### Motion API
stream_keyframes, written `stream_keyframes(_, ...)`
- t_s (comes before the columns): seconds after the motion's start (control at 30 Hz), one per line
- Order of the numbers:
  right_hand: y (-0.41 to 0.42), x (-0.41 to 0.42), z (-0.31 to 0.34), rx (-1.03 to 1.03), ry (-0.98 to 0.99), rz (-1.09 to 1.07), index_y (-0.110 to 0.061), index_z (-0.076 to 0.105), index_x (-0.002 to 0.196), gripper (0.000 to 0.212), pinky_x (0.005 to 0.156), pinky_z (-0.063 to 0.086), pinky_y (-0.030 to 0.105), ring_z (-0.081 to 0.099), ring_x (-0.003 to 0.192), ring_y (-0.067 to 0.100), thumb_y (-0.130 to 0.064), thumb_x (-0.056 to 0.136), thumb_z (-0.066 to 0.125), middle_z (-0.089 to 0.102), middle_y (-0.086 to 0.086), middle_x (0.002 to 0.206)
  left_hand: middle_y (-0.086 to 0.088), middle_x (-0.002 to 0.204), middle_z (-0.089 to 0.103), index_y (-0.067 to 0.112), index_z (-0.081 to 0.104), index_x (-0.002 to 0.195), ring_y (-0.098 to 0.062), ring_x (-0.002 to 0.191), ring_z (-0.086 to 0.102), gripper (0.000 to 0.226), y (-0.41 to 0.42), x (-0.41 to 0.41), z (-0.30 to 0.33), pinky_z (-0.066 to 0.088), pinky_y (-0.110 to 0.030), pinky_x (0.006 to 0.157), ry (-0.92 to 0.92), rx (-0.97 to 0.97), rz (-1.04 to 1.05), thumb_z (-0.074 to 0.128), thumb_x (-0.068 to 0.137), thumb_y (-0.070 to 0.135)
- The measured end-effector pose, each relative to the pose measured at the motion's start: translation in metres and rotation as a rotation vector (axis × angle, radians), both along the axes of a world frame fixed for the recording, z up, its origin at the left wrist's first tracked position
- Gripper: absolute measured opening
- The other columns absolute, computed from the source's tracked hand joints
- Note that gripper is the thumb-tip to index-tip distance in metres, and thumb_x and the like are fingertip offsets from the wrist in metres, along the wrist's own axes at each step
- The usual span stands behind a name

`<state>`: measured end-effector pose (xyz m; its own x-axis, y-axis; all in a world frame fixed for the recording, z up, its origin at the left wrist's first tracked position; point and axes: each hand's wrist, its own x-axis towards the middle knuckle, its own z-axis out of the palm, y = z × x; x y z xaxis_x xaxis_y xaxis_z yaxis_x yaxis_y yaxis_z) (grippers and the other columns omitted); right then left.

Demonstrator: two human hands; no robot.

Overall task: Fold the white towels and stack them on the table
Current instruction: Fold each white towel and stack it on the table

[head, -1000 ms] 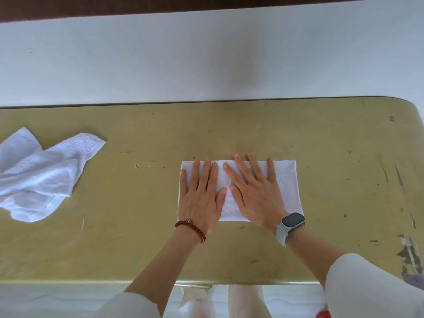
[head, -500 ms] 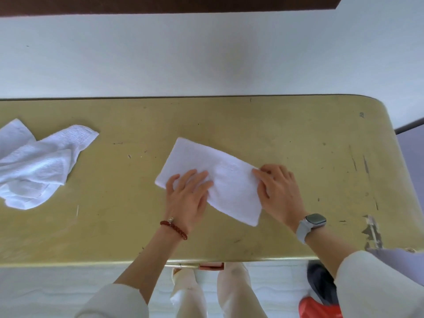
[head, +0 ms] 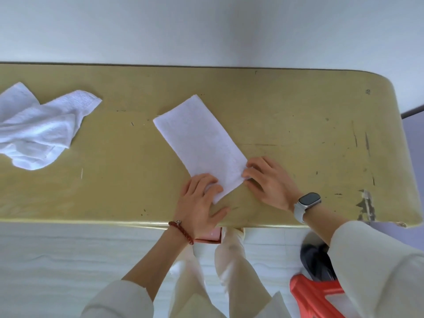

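Note:
A folded white towel (head: pixel 202 143) lies as a long rectangle on the yellow-green table (head: pixel 298 125), turned diagonally with its far end up-left and its near end by my hands. My left hand (head: pixel 199 200) pinches the towel's near left corner, fingers curled over it. My right hand (head: pixel 268 177) pinches the near right corner with curled fingers. A heap of unfolded white towels (head: pixel 39 127) lies at the table's left end, apart from both hands.
The table's rounded right end (head: pixel 399 134) has chipped paint near its front corner. A white wall runs behind the table. A red plastic stool (head: pixel 316 297) stands on the floor at the lower right, below the table's front edge.
The folded towel has been turned further clockwise, from lying crosswise to pointing away from me. Both hands shifted from pressing flat on it to pinching its near corners.

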<state>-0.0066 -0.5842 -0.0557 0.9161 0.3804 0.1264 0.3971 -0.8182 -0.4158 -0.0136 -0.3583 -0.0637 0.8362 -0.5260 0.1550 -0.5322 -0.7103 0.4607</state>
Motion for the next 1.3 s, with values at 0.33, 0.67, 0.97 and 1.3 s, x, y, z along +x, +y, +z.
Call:
stream_keyframes(0.33, 0.005, 0.008, 0.004, -0.044, -0.074, 0.035, -0.007, 0.058, 0.084, 0.008, 0.049, 0.045, 0.033, 0.053, 0.065, 0.029, -0.005, 0.082, 0.051, 0.06, 0.009, 0.088, -0.002, 0.098, 0.058, 0.02, 0.053, 0.091, -0.02, 0.099, 0.049, 0.017, -0.003, 0.005, -0.001, 0.034, -0.033, 0.097, -0.012, -0.139, 0.104, 0.049, 0.075, 0.014)
stream_keyframes(0.67, 0.0, 0.004, 0.005, -0.095, -0.056, 0.166, -0.009, 0.064, 0.089, 0.017, 0.056, 0.048, 0.034, 0.056, 0.073, 0.026, -0.01, 0.086, 0.047, 0.062, 0.006, 0.093, 0.0, 0.109, 0.063, 0.021, 0.05, 0.106, -0.013, 0.118, 0.047, 0.029, 0.008, 0.004, 0.002, 0.026, -0.038, 0.108, 0.042, -0.104, 0.05, 0.048, 0.079, 0.014)
stream_keyframes(0.97, 0.015, 0.018, 0.014, -0.183, -0.009, 0.13, -0.002, 0.06, 0.072, 0.013, 0.034, 0.038, 0.026, 0.054, 0.052, 0.024, 0.006, 0.065, 0.067, 0.06, 0.011, 0.077, -0.005, 0.104, 0.068, 0.021, 0.043, 0.085, -0.027, 0.107, 0.06, 0.021, 0.003, 0.007, 0.004, 0.031, -0.042, 0.101, -0.069, -0.071, 0.002, 0.037, 0.076, 0.002)
stream_keyframes(1.3, 0.02, 0.015, 0.034, 0.033, 0.219, -0.026, -0.018, 0.04, 0.109, 0.031, 0.044, 0.037, 0.031, 0.042, 0.05, 0.028, 0.0, 0.084, 0.035, 0.058, 0.013, 0.099, -0.006, 0.091, 0.069, 0.017, 0.05, 0.089, -0.019, 0.093, 0.057, 0.008, 0.0, 0.012, 0.009, 0.043, -0.03, 0.087, -0.204, -0.164, 0.118, 0.051, 0.083, 0.013)
